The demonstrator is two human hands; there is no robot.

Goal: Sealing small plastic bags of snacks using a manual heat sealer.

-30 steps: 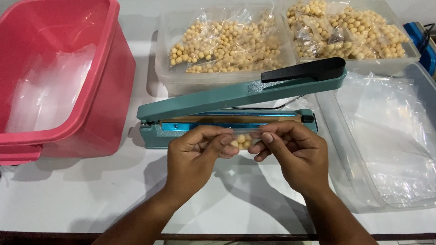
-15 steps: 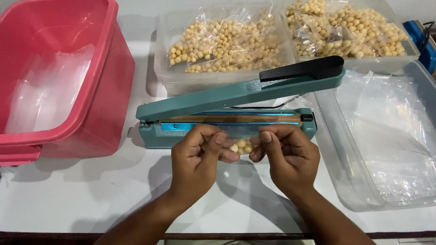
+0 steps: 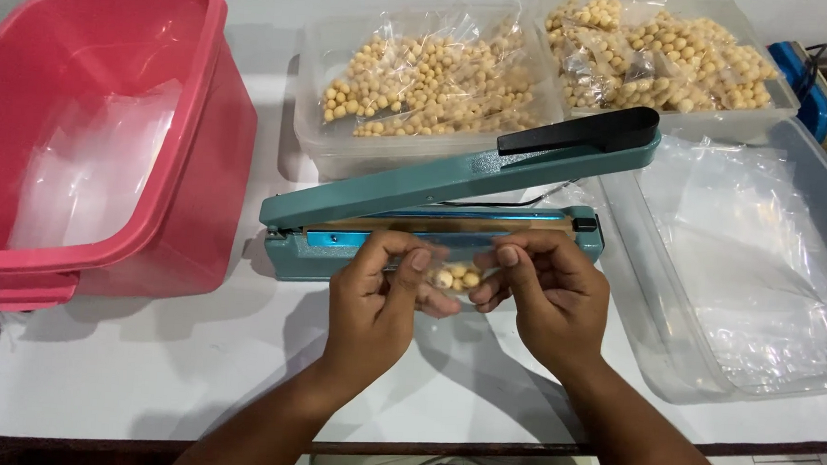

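My left hand (image 3: 377, 301) and my right hand (image 3: 547, 296) together pinch a small clear plastic bag (image 3: 456, 278) with a few round beige balls in it. They hold it just in front of a teal heat sealer (image 3: 433, 229). The sealer's arm with its black handle (image 3: 579, 133) is raised. The bag's upper edge lies near the sealer's front bar; my fingers hide most of the bag.
A pink tub (image 3: 98, 131) lined with clear plastic stands at the left. Two clear containers (image 3: 431, 82) (image 3: 663, 62) full of bagged beige balls sit behind the sealer. A clear bin (image 3: 742, 269) with empty plastic bags is at the right. A white table (image 3: 170, 371) carries everything.
Both hands have slid a little toward me and closer together with the small bag. The sealer's arm has stayed raised.
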